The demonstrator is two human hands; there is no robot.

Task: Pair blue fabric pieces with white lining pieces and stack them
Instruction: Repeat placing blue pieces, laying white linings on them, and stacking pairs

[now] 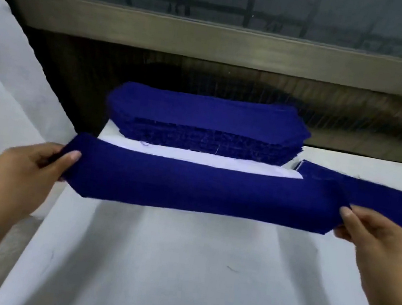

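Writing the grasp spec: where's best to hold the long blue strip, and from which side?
Probably its two short ends, one from each side. The blue strip is long, narrow, limp; the left hand and right hand pinch opposite ends, thumbs on top, and it spans flat between them.

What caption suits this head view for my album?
A blue fabric piece held by left hand and right hand beside white lining, blue stack behind.

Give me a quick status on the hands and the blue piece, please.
Left hand and right hand pinch blue piece by its ends. White lining shows behind it. Nothing blocking seen.
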